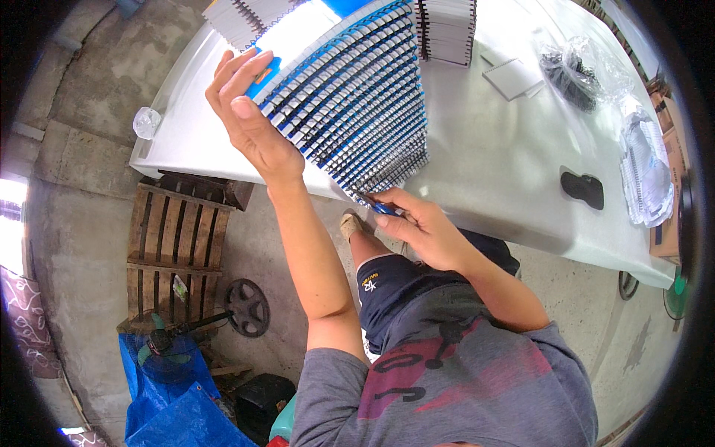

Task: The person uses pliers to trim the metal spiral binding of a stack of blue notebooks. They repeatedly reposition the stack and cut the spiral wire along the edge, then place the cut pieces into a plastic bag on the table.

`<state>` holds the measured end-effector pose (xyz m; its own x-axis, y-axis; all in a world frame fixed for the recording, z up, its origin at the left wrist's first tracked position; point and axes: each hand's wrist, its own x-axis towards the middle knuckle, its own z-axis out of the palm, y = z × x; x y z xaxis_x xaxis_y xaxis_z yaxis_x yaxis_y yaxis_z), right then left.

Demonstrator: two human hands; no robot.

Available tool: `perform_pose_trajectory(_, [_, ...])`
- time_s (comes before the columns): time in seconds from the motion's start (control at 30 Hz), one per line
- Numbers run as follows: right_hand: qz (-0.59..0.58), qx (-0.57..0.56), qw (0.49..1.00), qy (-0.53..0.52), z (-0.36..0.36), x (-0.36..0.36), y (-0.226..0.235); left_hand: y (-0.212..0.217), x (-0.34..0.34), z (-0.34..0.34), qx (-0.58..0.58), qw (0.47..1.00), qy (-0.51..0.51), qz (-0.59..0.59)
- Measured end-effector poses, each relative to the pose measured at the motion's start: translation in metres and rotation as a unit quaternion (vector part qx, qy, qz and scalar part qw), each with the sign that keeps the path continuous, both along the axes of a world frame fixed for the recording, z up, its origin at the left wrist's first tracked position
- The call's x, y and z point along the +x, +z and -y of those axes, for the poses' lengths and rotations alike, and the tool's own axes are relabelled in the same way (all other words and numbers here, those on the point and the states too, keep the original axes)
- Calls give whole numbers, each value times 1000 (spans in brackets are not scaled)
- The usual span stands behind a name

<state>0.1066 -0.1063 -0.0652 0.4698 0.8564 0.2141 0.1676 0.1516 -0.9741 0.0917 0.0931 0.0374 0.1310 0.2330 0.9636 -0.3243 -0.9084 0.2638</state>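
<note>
A tall stack of spiral-bound notebooks [350, 93] stands at the table's near edge. Rows of dark coils run across its side, and blue covers show between them. Against the stack's left side rests my left hand [257, 130], its fingers stretched out and apart. My right hand [430, 229] is closed around blue-handled pliers [384, 209]. Their dark jaws touch or nearly touch the coil ends at the stack's lowest corner; whether they grip a coil is too small to tell.
On the white-covered table [484, 164] are another bound stack [448, 33], white cards [512, 78], a plastic bag of black coils [573, 74] and a black pad [582, 190]. A wooden pallet [179, 246] and a fan [160, 346] stand on the floor at left.
</note>
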Motion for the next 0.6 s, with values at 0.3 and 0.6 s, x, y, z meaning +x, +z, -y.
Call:
perform_pose_trajectory(0.3, [469,-82,857,-197,12,-7,8,-1,-1,-1,1,1000,7,-5])
perform_pose_trajectory(0.6, [500,-95,836,-206,11,-8,10,-1,-1,0,-6,1000,0,-8])
